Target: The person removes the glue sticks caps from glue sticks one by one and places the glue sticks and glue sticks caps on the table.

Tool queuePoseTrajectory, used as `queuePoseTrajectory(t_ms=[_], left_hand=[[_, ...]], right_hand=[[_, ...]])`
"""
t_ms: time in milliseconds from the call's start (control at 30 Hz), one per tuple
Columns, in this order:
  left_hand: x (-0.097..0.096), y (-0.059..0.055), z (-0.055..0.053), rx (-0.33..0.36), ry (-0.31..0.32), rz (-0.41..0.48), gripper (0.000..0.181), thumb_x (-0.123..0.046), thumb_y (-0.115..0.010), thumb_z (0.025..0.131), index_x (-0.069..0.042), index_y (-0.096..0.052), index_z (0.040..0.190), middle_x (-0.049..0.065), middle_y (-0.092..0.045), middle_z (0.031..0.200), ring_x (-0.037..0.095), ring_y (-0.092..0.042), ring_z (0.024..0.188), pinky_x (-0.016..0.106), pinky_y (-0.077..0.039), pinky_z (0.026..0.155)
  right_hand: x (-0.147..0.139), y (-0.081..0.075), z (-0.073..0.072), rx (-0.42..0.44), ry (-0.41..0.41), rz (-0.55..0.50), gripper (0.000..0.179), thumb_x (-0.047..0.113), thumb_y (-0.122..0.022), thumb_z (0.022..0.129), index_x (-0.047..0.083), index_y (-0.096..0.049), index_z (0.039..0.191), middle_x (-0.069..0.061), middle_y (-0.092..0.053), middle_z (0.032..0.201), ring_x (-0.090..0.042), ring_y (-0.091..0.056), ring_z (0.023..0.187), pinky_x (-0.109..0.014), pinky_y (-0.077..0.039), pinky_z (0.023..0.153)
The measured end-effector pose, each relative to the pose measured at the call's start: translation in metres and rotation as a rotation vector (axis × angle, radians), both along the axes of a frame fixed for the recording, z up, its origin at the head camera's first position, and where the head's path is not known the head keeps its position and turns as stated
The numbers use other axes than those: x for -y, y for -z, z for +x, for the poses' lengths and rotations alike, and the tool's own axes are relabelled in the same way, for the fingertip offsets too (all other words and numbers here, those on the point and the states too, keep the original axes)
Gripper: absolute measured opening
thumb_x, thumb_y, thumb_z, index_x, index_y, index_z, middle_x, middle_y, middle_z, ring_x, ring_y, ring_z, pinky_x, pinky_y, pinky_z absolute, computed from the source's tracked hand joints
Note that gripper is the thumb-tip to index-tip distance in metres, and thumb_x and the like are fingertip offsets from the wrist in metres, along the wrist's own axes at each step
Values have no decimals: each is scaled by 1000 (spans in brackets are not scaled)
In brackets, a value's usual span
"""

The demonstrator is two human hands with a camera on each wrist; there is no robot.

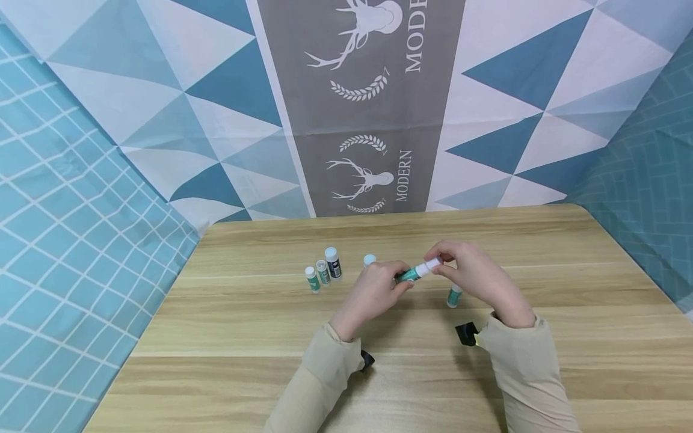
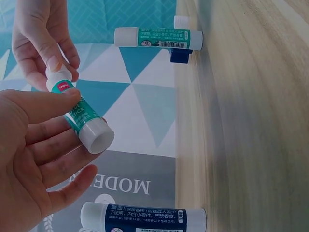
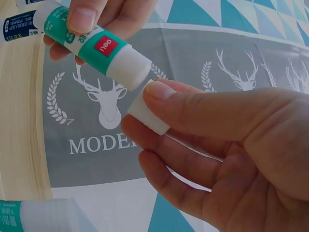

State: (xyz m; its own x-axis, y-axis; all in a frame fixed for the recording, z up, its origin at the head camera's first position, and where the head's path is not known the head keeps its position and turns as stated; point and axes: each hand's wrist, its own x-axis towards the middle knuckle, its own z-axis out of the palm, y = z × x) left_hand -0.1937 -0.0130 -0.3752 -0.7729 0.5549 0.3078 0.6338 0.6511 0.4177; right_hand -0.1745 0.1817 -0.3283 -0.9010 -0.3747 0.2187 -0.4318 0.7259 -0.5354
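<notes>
My left hand (image 1: 373,291) holds a green glue stick (image 3: 79,36) with a red label, thumb on one side and fingers on the other. The stick is tilted above the table, and its white glue end (image 3: 129,66) points toward my right hand (image 1: 479,279). Between thumb and fingers, my right hand pinches a white cap (image 3: 148,110). A narrow gap parts the cap from the glue end in the right wrist view. Below the right hand, another green glue stick (image 1: 453,296) stands upright on the table. A white-capped stick (image 1: 370,260) is partly hidden behind the left hand.
On the wooden table (image 1: 238,325), left of the hands, stand a green glue stick (image 1: 312,279), a second green one (image 1: 323,272) and a navy one (image 1: 333,264). A patterned cloth (image 1: 373,120) hangs behind the table's far edge.
</notes>
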Motion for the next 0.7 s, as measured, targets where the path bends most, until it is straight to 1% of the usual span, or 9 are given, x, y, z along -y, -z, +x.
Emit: queuePoseTrajectory(t_ms=[300,433,567,633,700], left_hand=[[3,-1,1,5,-30,17,13,-21,-67,80,-14,-63,90,-8,-62,78,1,-50,63,13,-41,57],[4,-2,1,17,-38,21,13,-19,-66,78,-15,-62,89,-8,-59,75,2,-48,60,14,-40,54],[6,-4,2,46,-44,44,13,-18,-62,78,-16,-61,91,-9,-58,73,2,-45,55,14,-38,50],[7,-5,2,62,-46,60,14,-18,-60,78,-16,-61,92,-9,-59,75,2,-45,53,15,-37,48],[7,-6,2,60,-46,69,13,-18,-60,79,-17,-62,92,-9,-59,78,4,-47,55,15,-38,49]], right_hand=[[-8,-2,2,2,36,3,18,7,-65,82,7,-65,100,-7,-66,95,-24,-61,89,-45,-48,78],[-11,-4,3,19,58,12,19,8,-63,84,6,-65,102,-9,-65,98,-26,-60,91,-45,-48,78],[-15,-5,3,41,85,24,20,9,-62,84,6,-64,104,-10,-65,100,-26,-59,91,-45,-48,78],[-17,-5,2,43,93,30,19,9,-62,84,6,-64,104,-10,-65,100,-26,-59,91,-45,-48,78],[-19,-4,2,45,102,33,19,9,-62,85,6,-64,103,-10,-65,99,-26,-59,90,-45,-48,78]])
